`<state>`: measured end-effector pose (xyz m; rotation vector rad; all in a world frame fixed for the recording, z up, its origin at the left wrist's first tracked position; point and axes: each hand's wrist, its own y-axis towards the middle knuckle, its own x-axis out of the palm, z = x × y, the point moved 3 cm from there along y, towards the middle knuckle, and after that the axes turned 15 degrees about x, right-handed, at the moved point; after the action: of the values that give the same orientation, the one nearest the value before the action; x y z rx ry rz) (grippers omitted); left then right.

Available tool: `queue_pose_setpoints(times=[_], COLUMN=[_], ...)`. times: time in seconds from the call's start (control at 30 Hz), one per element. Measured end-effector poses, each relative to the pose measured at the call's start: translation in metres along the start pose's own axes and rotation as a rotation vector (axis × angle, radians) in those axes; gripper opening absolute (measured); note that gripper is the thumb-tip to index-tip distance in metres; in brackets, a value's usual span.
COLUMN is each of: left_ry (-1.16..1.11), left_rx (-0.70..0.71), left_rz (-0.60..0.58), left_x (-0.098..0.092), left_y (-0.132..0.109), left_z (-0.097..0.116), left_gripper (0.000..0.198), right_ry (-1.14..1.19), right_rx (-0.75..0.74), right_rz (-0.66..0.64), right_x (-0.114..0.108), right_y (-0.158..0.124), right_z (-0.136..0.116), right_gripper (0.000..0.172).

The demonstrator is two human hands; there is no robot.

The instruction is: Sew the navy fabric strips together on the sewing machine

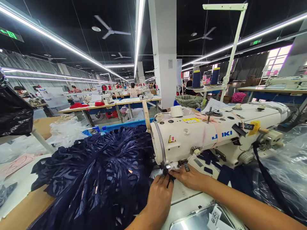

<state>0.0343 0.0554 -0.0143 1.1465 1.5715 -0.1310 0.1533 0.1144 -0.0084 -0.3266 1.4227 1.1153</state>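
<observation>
A white Juki sewing machine (pixel 216 134) stands on the table in front of me. A big heap of dark navy lace fabric (pixel 96 179) spreads to its left and runs under the needle area (pixel 171 166). My left hand (pixel 159 195) rests on the fabric just before the presser foot, fingers together and pinching its edge. My right hand (pixel 189 179) lies flat beside the needle, fingertips pressing the same navy fabric edge against the machine bed.
A metal tray (pixel 201 218) with paper tags sits at the near table edge. Clear plastic bags (pixel 285 159) pile at the right. Two navy thread cones (pixel 206 78) stand behind the machine. Other people work at tables far back; a white pillar (pixel 164 54) rises behind.
</observation>
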Motion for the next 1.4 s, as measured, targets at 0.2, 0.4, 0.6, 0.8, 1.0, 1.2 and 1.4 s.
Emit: queue_pose_setpoints(times=[0.2,0.4,0.6,0.8,1.0,1.2,1.4], left_ry=[-0.037,-0.108,-0.149,-0.217,-0.278,-0.333,-0.351], left_rx=[-0.01,-0.034,-0.057,-0.081,-0.115,-0.105,-0.103], left_rz=[-0.041,-0.046,-0.073,-0.091,-0.079,-0.097,-0.113], left_x=[-0.004,-0.005,-0.003,-0.007,-0.009,-0.014,-0.02], left_y=[0.001,0.0,-0.001,-0.001,-0.002,-0.002,-0.013], left_z=[-0.001,-0.003,-0.007,-0.008,-0.008,-0.006,-0.001], left_gripper=[0.023,0.02,0.018,0.019,0.02,0.024,0.035], right_ry=[-0.062,-0.082,-0.102,-0.11,-0.111,-0.079,0.007], right_rx=[0.029,0.047,0.055,0.073,0.075,0.084,-0.008], right_rz=[0.067,0.136,0.15,0.079,0.06,0.045,-0.037], right_x=[-0.003,-0.003,-0.003,-0.009,-0.008,-0.013,-0.015], right_y=[-0.003,-0.004,-0.004,-0.004,-0.005,-0.006,-0.008], right_z=[-0.005,-0.009,-0.01,-0.012,-0.014,-0.014,-0.012], right_gripper=[0.04,0.036,0.035,0.032,0.033,0.029,0.026])
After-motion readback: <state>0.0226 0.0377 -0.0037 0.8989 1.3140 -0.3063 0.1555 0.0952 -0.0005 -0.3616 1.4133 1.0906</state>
